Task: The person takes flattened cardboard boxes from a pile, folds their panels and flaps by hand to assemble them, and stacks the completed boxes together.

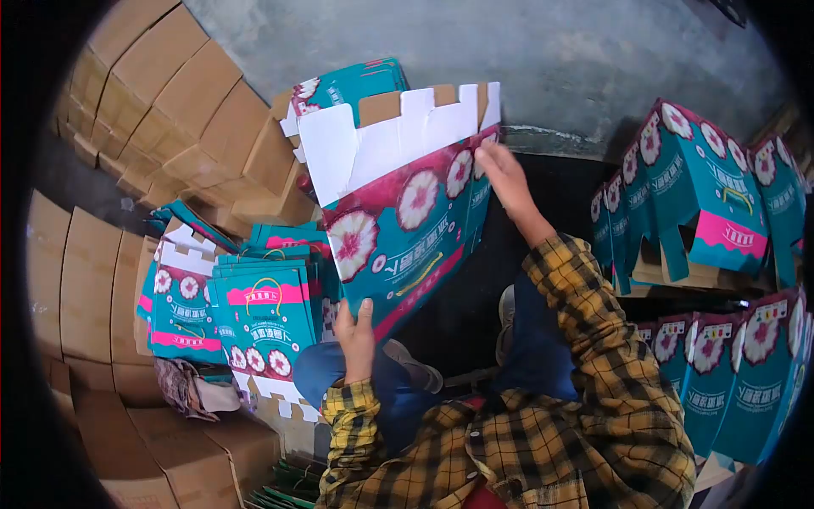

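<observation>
A teal and maroon printed carton [407, 220] with white flaps at its far edge is held tilted in front of me, a yellow handle on its face. My left hand [354, 339] grips its near left corner, with the thumb on the printed face. At the upper right edge, my right hand [506, 180] holds the carton, its fingers partly hidden. Left of my left hand lies a stack of flat teal cartons [264, 297]. Behind the held carton, more flat cartons [356, 82] lie in a pile.
Brown boxes [182, 93] are stacked at the upper left, with more brown boxes [89, 280] at the left edge. Opened teal cartons [721, 182] stand in rows at the right, and others [755, 382] at the lower right. A patterned cloth [182, 390] lies at the lower left.
</observation>
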### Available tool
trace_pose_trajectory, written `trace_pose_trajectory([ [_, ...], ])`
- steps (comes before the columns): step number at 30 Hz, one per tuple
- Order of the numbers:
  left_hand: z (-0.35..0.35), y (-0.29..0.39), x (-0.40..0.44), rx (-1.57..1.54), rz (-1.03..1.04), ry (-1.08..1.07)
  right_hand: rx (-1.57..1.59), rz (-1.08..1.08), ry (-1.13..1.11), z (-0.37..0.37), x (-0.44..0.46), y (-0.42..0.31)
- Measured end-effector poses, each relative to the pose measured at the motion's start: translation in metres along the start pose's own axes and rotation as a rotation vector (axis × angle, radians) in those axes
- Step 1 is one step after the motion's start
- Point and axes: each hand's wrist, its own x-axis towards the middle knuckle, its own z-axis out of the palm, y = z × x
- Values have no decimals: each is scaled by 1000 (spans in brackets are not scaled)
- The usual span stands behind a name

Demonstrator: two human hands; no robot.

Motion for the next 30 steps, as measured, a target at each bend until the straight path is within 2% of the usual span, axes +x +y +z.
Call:
trace_pose_trajectory([
  [1,0,0,2,-16,2,-5,-211,-57,104,-15,3,-14],
  [3,-4,4,8,5,34,-20,-507,-522,351,-35,12,-34],
  [5,-17,17,18,44,76,-67,-676,-675,371,-54,13,-60],
  [7,-32,36,31,151,107,-129,-741,-709,326,-74,15,-79],
  [10,-55,77,54,277,147,-220,-501,-549,-67,-104,4,-118],
  [11,-62,87,65,342,177,-255,-447,-429,-214,-114,2,-120],
  [13,-70,109,92,350,224,-317,-119,-114,-557,-120,-10,-127],
  [15,-78,109,122,405,191,-291,-157,50,-712,-113,-16,-119],
  [17,-72,93,151,678,502,-75,-144,145,-781,-88,-29,-110],
  [19,-54,78,158,989,809,252,-85,333,-725,-49,-48,-111],
  [21,-15,60,129,676,542,63,-276,10,-713,-18,-51,-90],
  [23,20,60,77,530,429,-335,-212,184,-715,2,-55,-63],
  [25,38,34,36,399,338,-530,-37,325,-596,15,-61,-34],
  [28,62,21,-1,295,242,-567,0,427,-466,26,-67,-6],
  [30,79,3,-7,328,217,-415,-9,490,-536,22,-73,-2],
])
